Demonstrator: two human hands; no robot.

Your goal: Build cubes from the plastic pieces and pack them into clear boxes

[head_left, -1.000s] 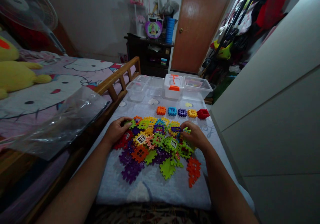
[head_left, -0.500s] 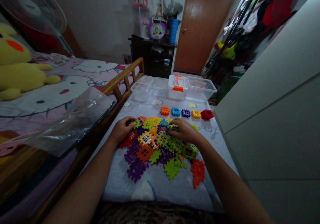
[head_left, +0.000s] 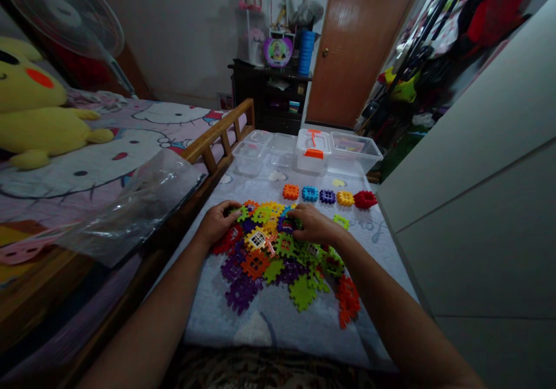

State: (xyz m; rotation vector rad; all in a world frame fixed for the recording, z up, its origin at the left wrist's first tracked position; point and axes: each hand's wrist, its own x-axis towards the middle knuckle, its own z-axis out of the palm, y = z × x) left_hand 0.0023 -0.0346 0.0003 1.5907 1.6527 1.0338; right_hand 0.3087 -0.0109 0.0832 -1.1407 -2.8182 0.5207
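A pile of notched plastic building pieces in several colours lies on a cloth-covered table. My left hand rests at the pile's left edge, its fingertips touching a green piece. At the pile's upper right, my right hand has curved fingers around a blue piece; whether it grips that piece is unclear. Behind the pile is a row of assembled blocks: orange, blue, purple, yellow and red.
Clear plastic boxes stand at the table's far end, one with a lid and orange latches. A wooden bed rail runs along the left, beside a clear bag. White cabinets border the right.
The whole view has shifted slightly. My right hand has moved a little left over the pile, uncovering a green piece to its right. My left hand stays at the pile's left edge.
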